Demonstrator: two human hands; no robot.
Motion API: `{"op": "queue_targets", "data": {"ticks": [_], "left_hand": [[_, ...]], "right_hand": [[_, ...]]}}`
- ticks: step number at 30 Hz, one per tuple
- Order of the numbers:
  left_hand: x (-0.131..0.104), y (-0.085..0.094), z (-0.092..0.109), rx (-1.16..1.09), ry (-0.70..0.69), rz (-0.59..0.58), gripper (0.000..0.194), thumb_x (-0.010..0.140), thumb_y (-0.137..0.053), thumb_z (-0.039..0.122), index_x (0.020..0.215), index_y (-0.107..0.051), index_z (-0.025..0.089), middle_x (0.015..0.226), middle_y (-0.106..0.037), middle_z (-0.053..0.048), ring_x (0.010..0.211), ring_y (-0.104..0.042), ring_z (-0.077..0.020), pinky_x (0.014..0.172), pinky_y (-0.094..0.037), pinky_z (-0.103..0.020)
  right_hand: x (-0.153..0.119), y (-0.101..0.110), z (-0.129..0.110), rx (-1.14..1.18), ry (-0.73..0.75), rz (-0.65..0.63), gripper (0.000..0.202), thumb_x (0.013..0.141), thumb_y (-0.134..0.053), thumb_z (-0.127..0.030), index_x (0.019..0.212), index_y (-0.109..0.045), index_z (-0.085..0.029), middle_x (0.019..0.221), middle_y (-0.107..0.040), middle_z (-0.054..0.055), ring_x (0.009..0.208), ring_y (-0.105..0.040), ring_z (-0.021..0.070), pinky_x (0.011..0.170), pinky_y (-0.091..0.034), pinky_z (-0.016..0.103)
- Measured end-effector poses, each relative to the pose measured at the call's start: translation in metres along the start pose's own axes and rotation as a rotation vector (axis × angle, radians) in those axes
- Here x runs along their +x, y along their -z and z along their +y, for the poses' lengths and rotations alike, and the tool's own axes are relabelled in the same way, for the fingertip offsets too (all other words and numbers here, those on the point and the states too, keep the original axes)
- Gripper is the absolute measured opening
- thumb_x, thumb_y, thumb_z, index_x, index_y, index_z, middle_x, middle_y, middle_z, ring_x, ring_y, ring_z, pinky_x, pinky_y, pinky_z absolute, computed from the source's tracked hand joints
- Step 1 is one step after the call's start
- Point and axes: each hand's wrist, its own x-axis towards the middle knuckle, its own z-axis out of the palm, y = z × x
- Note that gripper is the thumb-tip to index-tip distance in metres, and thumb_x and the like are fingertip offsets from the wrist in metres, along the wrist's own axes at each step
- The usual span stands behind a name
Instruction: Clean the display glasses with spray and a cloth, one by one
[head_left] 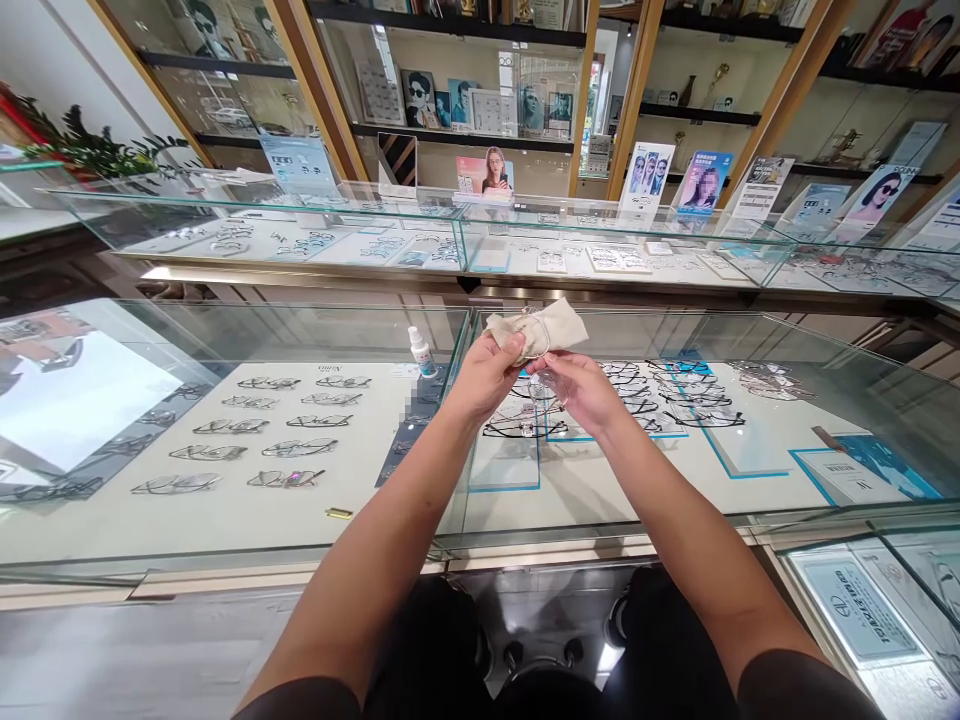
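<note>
Both hands meet above the glass display case (450, 542). My left hand (486, 375) is closed on a beige cloth (562, 328), with the thumb on top. Between the hands a pair of thin-framed glasses (546, 385) shows; one rim lies against the cloth and the rest hangs by my right hand (585, 388). The fingers of my right hand are pinched on these glasses. Fine parts of the frame are hard to make out. Below the hands, rows of dark-framed glasses (705, 412) lie inside the case.
A white spray bottle (421, 355) stands left of my left hand. More glasses (232, 427) lie in rows at the left. A second glass case (360, 245) runs across behind, with shelves (450, 30) beyond. A small gold object (339, 513) is near the front edge.
</note>
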Motion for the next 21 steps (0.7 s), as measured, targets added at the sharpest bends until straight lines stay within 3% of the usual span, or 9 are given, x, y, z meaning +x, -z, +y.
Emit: {"op": "queue_targets", "data": {"ticks": [4, 7, 12, 14, 17, 21], "left_hand": [[-0.004, -0.003, 0.002, -0.035, 0.039, 0.013, 0.057, 0.065, -0.103, 0.032, 0.109, -0.069, 0.019, 0.089, -0.07, 0.001, 0.063, -0.056, -0.0058, 0.06, -0.047, -0.019], [-0.004, -0.005, -0.007, 0.005, -0.028, 0.082, 0.048, 0.071, -0.099, 0.043, 0.094, -0.066, 0.017, 0.076, -0.063, 0.004, 0.057, -0.05, -0.0041, 0.054, -0.043, -0.018], [-0.004, -0.008, -0.014, 0.031, -0.091, 0.243, 0.053, 0.078, -0.088, 0.066, 0.085, -0.065, 0.018, 0.073, -0.062, 0.0, 0.068, -0.06, -0.0118, 0.061, -0.051, -0.024], [-0.003, -0.009, -0.01, -0.01, -0.04, 0.202, 0.054, 0.076, -0.089, 0.067, 0.09, -0.068, 0.019, 0.075, -0.064, -0.001, 0.072, -0.063, -0.015, 0.061, -0.051, -0.026], [-0.004, -0.011, -0.003, -0.073, 0.015, 0.075, 0.052, 0.07, -0.098, 0.053, 0.101, -0.071, 0.02, 0.085, -0.07, -0.002, 0.078, -0.065, -0.015, 0.066, -0.051, -0.027], [-0.006, -0.01, 0.001, -0.085, 0.086, 0.017, 0.046, 0.07, -0.1, 0.044, 0.094, -0.072, 0.017, 0.079, -0.067, 0.0, 0.068, -0.056, -0.0088, 0.067, -0.048, -0.022]], "right_hand": [[-0.003, -0.007, 0.004, 0.076, 0.001, 0.016, 0.03, 0.066, -0.096, -0.049, 0.077, -0.083, -0.024, 0.084, -0.079, 0.004, 0.097, -0.072, 0.0243, 0.106, -0.052, 0.041], [-0.005, -0.013, 0.014, 0.054, 0.043, 0.038, 0.03, 0.068, -0.095, -0.05, 0.078, -0.084, -0.024, 0.083, -0.08, 0.004, 0.097, -0.073, 0.0245, 0.109, -0.052, 0.042], [-0.004, -0.01, 0.014, -0.058, 0.08, -0.02, 0.029, 0.076, -0.091, -0.051, 0.081, -0.085, -0.024, 0.091, -0.082, 0.005, 0.107, -0.074, 0.0257, 0.115, -0.048, 0.042], [-0.004, -0.006, 0.007, -0.073, 0.078, -0.029, 0.03, 0.076, -0.09, -0.053, 0.08, -0.085, -0.024, 0.091, -0.082, 0.005, 0.107, -0.074, 0.0256, 0.115, -0.048, 0.042], [-0.003, -0.002, -0.003, -0.082, 0.079, -0.03, 0.032, 0.075, -0.09, -0.056, 0.08, -0.084, -0.025, 0.087, -0.081, 0.005, 0.101, -0.073, 0.0245, 0.11, -0.051, 0.042], [-0.005, -0.004, -0.006, -0.095, 0.084, -0.067, 0.034, 0.075, -0.088, -0.059, 0.075, -0.083, -0.025, 0.086, -0.081, 0.005, 0.103, -0.073, 0.0262, 0.11, -0.05, 0.043]]}}
